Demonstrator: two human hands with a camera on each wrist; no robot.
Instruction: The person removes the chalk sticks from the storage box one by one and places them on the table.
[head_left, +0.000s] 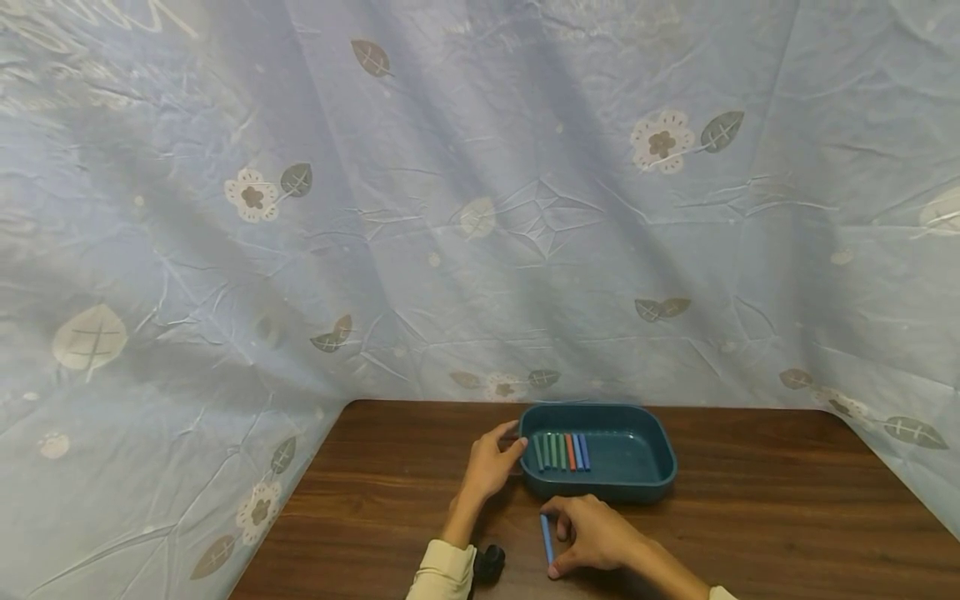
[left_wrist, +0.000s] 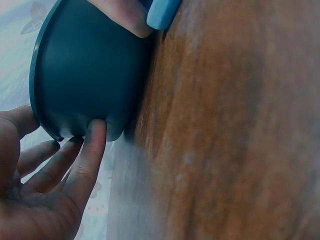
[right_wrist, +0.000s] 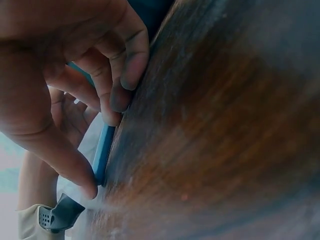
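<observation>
A dark teal tray (head_left: 630, 492) stands on the table, with a row of short sticks in its left part: several green ones (head_left: 554, 452), an orange one (head_left: 571, 452) and blue ones (head_left: 582, 452). My left hand (head_left: 489, 467) touches the tray's left end; in the left wrist view the left hand's (left_wrist: 55, 180) fingertips rest against the tray's wall (left_wrist: 90, 70). In front of the tray, my right hand (head_left: 596, 533) pinches a blue stick (head_left: 547, 539) lengthwise between thumb and fingers. The right wrist view shows this blue stick (right_wrist: 103, 155) low at the wood surface, thumb at one end.
The brown wooden table (head_left: 375, 500) reaches back to a patterned pale blue sheet (head_left: 480, 275) that hangs behind and at the sides. A black object (head_left: 490, 564) is at the left wrist, beside the cream sleeve (head_left: 444, 570).
</observation>
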